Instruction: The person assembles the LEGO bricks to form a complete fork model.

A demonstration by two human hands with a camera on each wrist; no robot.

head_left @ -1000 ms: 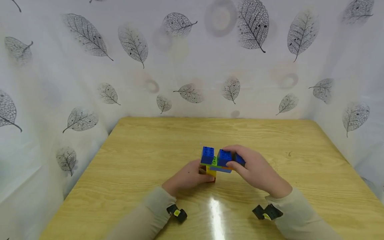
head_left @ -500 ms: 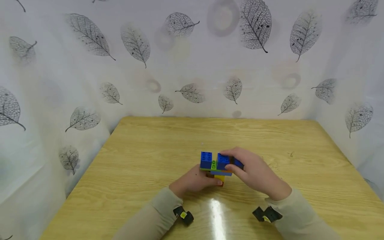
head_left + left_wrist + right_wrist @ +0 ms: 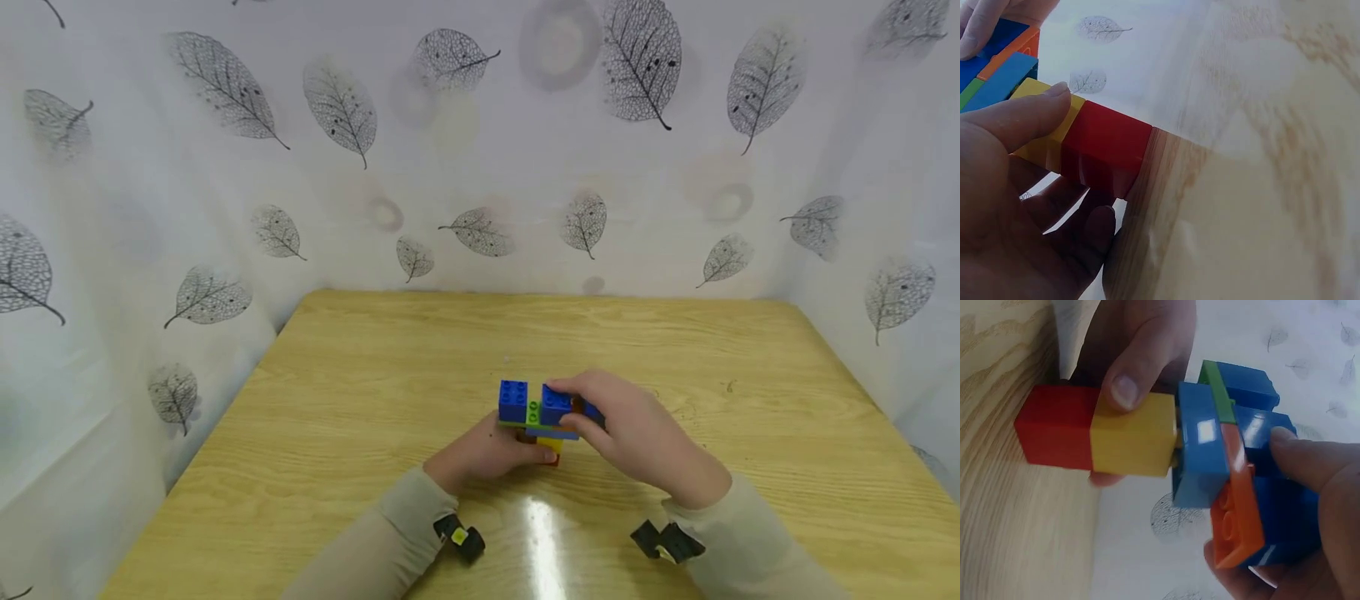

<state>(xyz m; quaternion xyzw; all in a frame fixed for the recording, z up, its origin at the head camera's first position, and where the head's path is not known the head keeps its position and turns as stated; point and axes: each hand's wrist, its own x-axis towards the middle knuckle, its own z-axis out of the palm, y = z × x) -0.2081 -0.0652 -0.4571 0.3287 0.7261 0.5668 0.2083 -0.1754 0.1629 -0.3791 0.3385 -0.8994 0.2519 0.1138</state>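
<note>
My left hand point(image 3: 491, 454) holds a yellow brick point(image 3: 1135, 437) between thumb and fingers. Under it, a red brick point(image 3: 1057, 428) stands on the table. My right hand point(image 3: 645, 442) grips the upper part of the build at its blue bricks. That part has a light blue brick point(image 3: 1200, 450) at the bottom, then a green plate point(image 3: 1216, 390) and an orange plate point(image 3: 1241, 500) side by side. On these sit a left blue brick point(image 3: 513, 402), a middle blue brick point(image 3: 555, 404) and a right blue brick point(image 3: 1288, 512), partly hidden by my fingers. Yellow studs show in a narrow gap below the light blue brick.
The wooden table point(image 3: 390, 350) extends around both hands. A pale curtain point(image 3: 480, 150) with leaf prints surrounds its back and sides. Both sleeves carry a black wrist strap, one left point(image 3: 459, 537) and one right point(image 3: 667, 540).
My left hand has shifted right with the yellow and red bricks, under the light blue brick. The upper part has come down slightly at its left side. Little moves in the last half second.
</note>
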